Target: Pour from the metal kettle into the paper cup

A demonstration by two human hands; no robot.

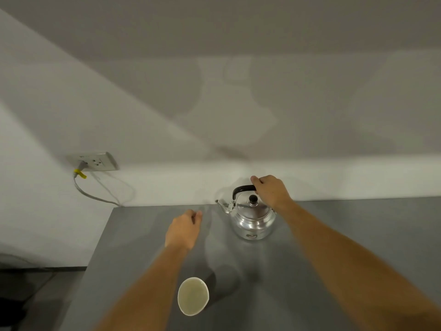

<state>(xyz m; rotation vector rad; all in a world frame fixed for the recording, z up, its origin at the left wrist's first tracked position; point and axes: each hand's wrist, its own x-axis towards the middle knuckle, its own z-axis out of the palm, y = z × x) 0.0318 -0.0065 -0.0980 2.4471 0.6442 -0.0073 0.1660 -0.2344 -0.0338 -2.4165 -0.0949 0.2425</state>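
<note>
A shiny metal kettle (253,219) with a black handle and black lid knob stands upright on the grey table (334,235), near the far edge, spout pointing left. My right hand (270,191) is closed around the right part of the black handle. A white paper cup (193,296) stands upright near the front of the table, well below and left of the kettle; its inside looks pale. My left hand (183,229) hovers over the table left of the kettle with fingers loosely curled, holding nothing.
A white wall runs behind the table. A wall socket (95,161) at the left has a grey plug and cable (93,195) hanging down past the table's left edge. Dark floor lies below left.
</note>
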